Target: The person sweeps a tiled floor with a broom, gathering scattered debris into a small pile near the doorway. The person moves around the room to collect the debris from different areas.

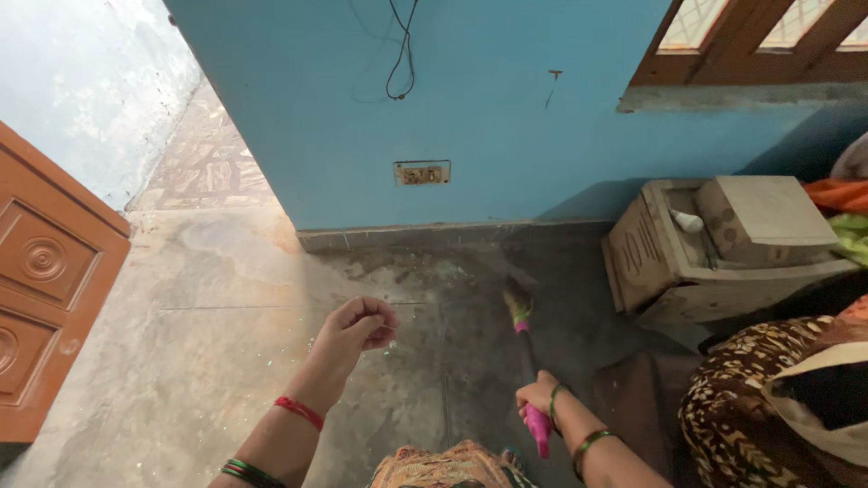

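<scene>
My right hand grips the pink handle of a broom. The broom's bristle head rests on the grey concrete floor close to the blue wall. My left hand hangs above the floor to the left of the broom, its fingers curled in; I cannot tell whether anything small is pinched in them. A red thread band circles the left wrist, and green bangles sit on both arms. Dust and small bits of debris lie on the floor between the broom head and the wall's base.
An open cardboard box stands at the right against the wall, with patterned cloth in front of it. A brown wooden door stands open at the left. A passage runs back beside the blue wall.
</scene>
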